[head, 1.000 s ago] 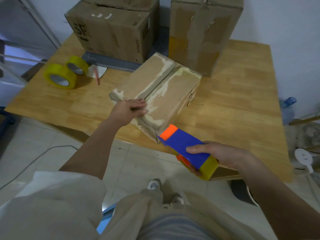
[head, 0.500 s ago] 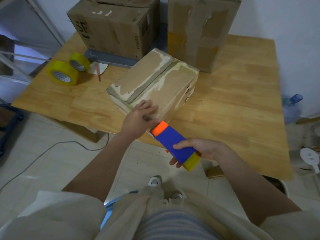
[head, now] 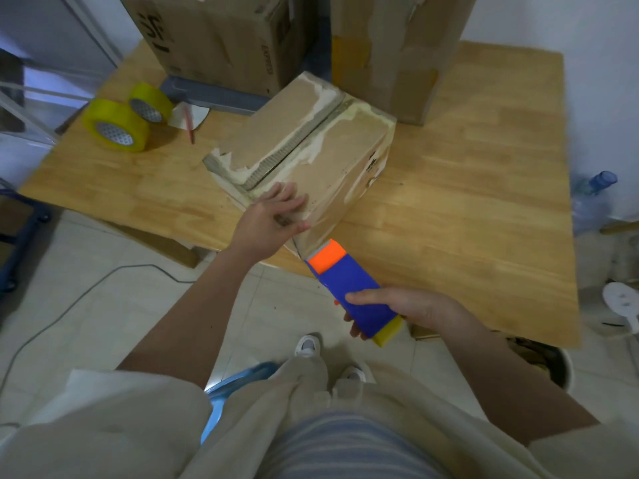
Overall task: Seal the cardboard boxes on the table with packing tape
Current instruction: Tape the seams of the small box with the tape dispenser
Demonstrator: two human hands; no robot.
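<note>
1. Over the last second the left hand had moved from the left flap of the small box to its near corner, where the fingers lay nearly straight, pressing the cardboard and closed round nothing
2. In the same span the right hand had brought the tape dispenser up from below the table edge; its orange nose now sat touching or just beside that near corner. Fingers and thumb were clamped round the blue body
3. A glossy strip appeared to run from the nose to the corner under the left hand; too faint to confirm as tape
4. Judgement: the tape end was being anchored, so the first sealing pass was beginning; the centre seam was still open
5. The small box sat on the wooden table, near its front edge, in front of two larger boxes. Its long axis and seam ran from near-left to far-right
6. The dispenser's long axis lay diagonally, nose towards the box, yellow tail towards the person
</note>
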